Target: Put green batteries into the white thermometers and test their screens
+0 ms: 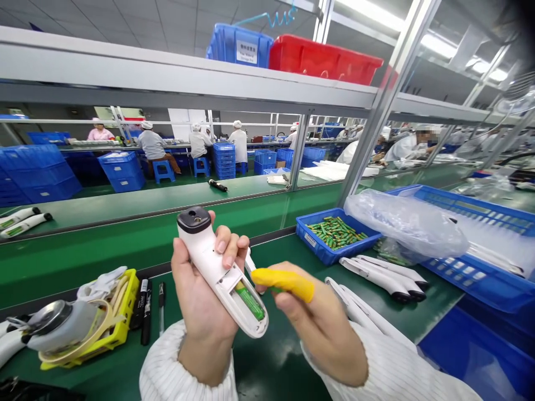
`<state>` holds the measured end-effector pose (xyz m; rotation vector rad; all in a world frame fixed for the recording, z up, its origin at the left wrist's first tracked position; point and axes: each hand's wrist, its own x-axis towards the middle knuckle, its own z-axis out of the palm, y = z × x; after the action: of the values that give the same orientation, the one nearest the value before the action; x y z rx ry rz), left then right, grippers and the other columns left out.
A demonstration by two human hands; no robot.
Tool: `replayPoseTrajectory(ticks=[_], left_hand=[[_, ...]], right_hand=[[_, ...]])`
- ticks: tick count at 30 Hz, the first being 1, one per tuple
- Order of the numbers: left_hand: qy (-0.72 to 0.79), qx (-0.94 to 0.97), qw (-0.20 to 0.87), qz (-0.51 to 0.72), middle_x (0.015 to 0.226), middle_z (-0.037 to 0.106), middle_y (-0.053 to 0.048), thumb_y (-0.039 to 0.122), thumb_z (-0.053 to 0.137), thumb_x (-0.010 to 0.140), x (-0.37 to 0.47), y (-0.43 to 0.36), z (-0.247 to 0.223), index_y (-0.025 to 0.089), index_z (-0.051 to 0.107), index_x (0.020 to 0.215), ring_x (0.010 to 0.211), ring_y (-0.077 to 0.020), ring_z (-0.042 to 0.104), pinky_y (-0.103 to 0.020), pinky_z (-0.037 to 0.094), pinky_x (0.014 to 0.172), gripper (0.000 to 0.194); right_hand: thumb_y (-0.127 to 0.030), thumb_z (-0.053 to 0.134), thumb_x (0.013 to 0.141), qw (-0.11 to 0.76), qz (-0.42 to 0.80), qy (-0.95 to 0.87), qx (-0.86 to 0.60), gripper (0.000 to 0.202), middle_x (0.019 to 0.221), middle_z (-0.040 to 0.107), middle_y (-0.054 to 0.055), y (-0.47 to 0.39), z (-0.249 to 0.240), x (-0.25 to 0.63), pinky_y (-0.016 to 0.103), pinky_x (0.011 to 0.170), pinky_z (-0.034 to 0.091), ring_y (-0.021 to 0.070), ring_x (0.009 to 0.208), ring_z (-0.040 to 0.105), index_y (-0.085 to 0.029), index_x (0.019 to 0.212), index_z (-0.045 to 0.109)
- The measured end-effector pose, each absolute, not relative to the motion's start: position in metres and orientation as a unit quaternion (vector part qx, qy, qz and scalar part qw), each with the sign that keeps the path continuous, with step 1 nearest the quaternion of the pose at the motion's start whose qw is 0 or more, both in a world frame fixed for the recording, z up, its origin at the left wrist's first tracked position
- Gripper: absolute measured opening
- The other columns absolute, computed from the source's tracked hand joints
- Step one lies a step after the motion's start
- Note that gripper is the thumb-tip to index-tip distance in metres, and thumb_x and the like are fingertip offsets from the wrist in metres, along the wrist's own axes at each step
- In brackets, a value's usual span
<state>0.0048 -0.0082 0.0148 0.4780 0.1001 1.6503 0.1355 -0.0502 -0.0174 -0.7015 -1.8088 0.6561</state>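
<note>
My left hand (209, 295) is closed around a white handheld device (203, 245) with a black end that has a round hole. The device is tilted, its open battery compartment (246, 303) facing me. A green battery (252, 303) lies inside. By the left fingertips, a narrow white piece (249, 263) sticks out, possibly the battery cover. My right hand (305, 298) wears a yellow finger cot (286, 280) on its index finger. Its thumb and index finger pinch beside the compartment; a bit of green shows there, apparently a battery mostly hidden by the fingers.
A blue bin (334, 236) of green batteries stands behind my right hand. White devices (384, 275) lie right of it, near a plastic bag (405, 223) and a blue crate (472, 273). At left are a yellow basket (129, 301), pens (146, 312) and a bottle (58, 326).
</note>
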Motion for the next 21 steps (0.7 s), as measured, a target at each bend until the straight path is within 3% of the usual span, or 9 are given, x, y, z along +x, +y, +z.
replayPoseTrajectory(ticks=[3,6,12,14,17,21], left_hand=[[0.047,0.215,0.655,0.723,0.062,0.037,0.004,0.047,0.026,0.096,0.010,-0.008,0.014,0.018,0.061,0.096,0.047,-0.0065,0.037,-0.021,0.051,0.066,0.045],[0.051,0.218,0.647,0.729,0.062,0.037,0.003,0.048,0.024,0.096,0.013,-0.008,0.013,0.018,0.062,0.092,0.048,-0.0065,0.037,-0.020,0.050,0.065,0.048],[0.030,0.254,0.634,0.729,0.059,0.037,0.004,0.048,0.017,0.097,0.014,-0.005,0.009,0.016,0.063,0.095,0.047,-0.0063,0.034,-0.021,0.048,0.062,0.056],[0.022,0.267,0.647,0.713,0.058,0.036,0.004,0.048,0.019,0.097,0.017,-0.004,0.006,0.016,0.063,0.095,0.047,-0.0063,0.034,-0.021,0.047,0.061,0.054],[0.036,0.305,0.640,0.704,0.059,0.040,0.004,0.047,0.031,0.096,0.024,-0.004,0.001,0.017,0.064,0.093,0.047,-0.0061,0.034,-0.021,0.046,0.063,0.045],[0.131,0.375,0.615,0.681,0.073,0.052,0.002,0.044,0.066,0.078,0.033,-0.002,-0.011,0.020,0.060,0.085,0.063,-0.0089,0.049,-0.022,0.047,0.066,0.026]], right_hand=[[-0.036,0.049,0.095,0.566,0.466,-0.642,-0.226,0.017,0.099,0.065,0.004,-0.051,-0.012,0.134,0.028,0.069,0.050,0.0125,0.071,0.058,-0.027,0.104,0.061],[-0.037,0.057,0.091,0.543,0.570,-0.587,-0.189,0.016,0.097,0.065,0.005,-0.049,-0.009,0.129,0.026,0.065,0.049,0.0091,0.062,0.055,-0.023,0.093,0.063],[-0.041,0.079,0.071,0.524,0.523,-0.613,-0.276,0.030,0.097,0.049,0.002,-0.043,-0.015,0.130,0.022,0.066,0.042,0.0107,0.077,0.047,-0.020,0.085,0.062],[-0.041,0.082,0.066,0.487,0.574,-0.591,-0.290,0.037,0.091,0.048,0.000,-0.042,-0.021,0.131,0.022,0.067,0.042,0.0110,0.078,0.047,-0.020,0.082,0.056],[-0.041,0.082,0.066,0.468,0.648,-0.522,-0.297,0.045,0.085,0.050,-0.001,-0.041,-0.033,0.130,0.024,0.073,0.045,0.0119,0.080,0.052,-0.022,0.092,0.051],[-0.043,0.079,0.069,0.462,0.599,-0.572,-0.317,0.041,0.082,0.052,-0.002,-0.038,-0.041,0.142,0.023,0.065,0.046,0.0110,0.072,0.053,-0.020,0.086,0.049]])
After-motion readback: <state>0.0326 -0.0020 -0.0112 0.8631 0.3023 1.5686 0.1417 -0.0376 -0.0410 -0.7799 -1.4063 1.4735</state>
